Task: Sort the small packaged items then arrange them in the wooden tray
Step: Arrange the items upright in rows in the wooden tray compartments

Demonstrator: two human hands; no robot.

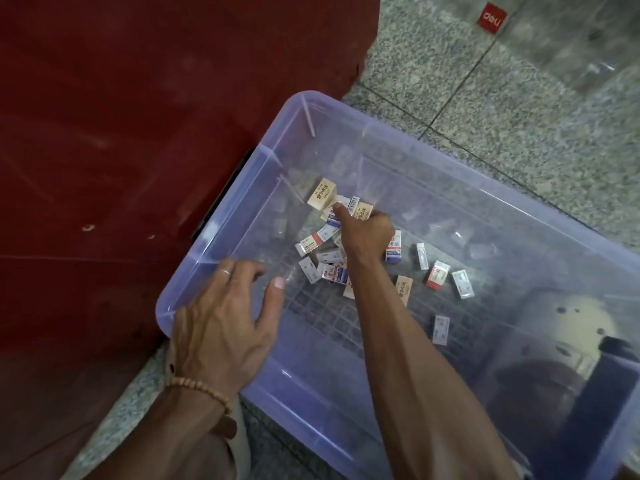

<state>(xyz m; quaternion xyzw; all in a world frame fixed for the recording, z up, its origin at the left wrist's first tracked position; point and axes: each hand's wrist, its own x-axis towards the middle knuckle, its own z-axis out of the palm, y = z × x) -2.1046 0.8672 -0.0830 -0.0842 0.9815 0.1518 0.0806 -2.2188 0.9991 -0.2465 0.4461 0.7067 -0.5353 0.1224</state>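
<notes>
A clear purple plastic bin [207,233] stands on the floor with several small packaged boxes scattered on its ribbed bottom. A beige box [321,194] lies at the far end of the pile; a red-and-white box [438,274] and a grey one [441,329] lie apart to the right. My right hand [365,230] reaches deep into the bin, fingers curled round small boxes in the pile. My left hand [228,313] hovers over the bin's near left rim, fingers spread and relaxed, holding nothing. No wooden tray is in view.
A dark red cabinet or wall [121,150] fills the left side, touching the bin's left corner. Speckled grey floor tiles [519,116] lie beyond the bin. A small red label [491,17] shows at the top right.
</notes>
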